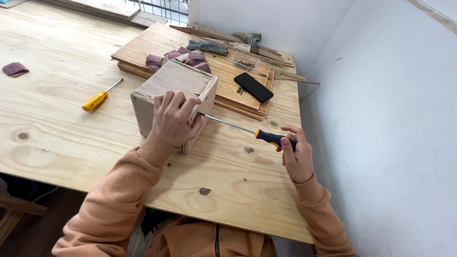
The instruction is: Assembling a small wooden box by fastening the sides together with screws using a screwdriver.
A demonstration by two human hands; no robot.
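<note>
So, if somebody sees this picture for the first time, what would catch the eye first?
Probably the plywood box in the middle of the wooden table, with the left hand clasped over its near corner. Next, the long screwdriver with a black and orange handle: the right hand holds it level, its tip at the box's side. A yellow screwdriver lies further left, and a black phone rests on stacked boards behind.

Yellow screwdriver [97, 100], black phone [253, 87], purple sandpaper scraps [154, 60], stacked boards [143, 45].

Bright even daylight, soft faint shadows, sharp focus, slight wide-angle edge stretch
</note>
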